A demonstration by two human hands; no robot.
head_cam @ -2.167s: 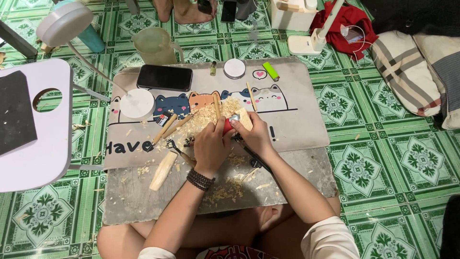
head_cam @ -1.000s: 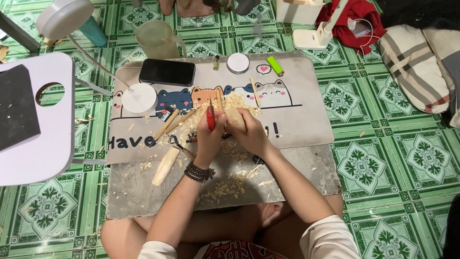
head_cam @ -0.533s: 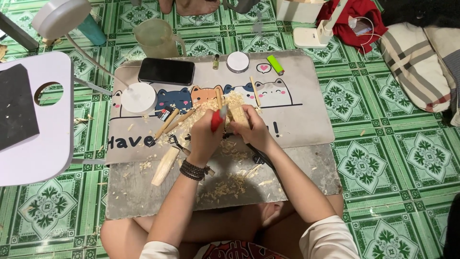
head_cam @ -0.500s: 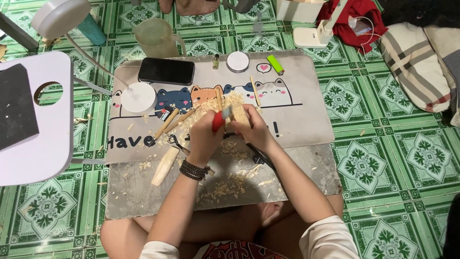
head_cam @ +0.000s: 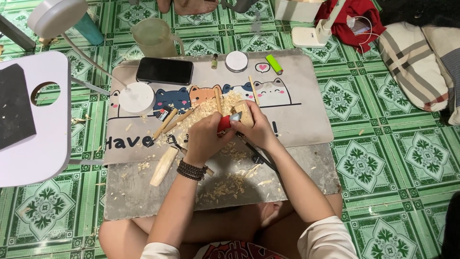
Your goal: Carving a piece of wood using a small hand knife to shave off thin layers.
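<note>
Left hand [head_cam: 207, 136] grips one red-handled knife [head_cam: 224, 123]; right hand [head_cam: 256, 128] one wood block [head_cam: 246, 113].

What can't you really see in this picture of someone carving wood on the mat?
- Head view: the knife blade's edge, covered by the left hand.
- The wood piece's carved shape, mostly hidden by the right hand.
- The small bottle: too small to identify.
- The jug's top, cut off by the upper edge.

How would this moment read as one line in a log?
left hand: grips red-handled knife | right hand: holds wood piece | surface: cat-print mat | around: wood shavings, black phone
</note>
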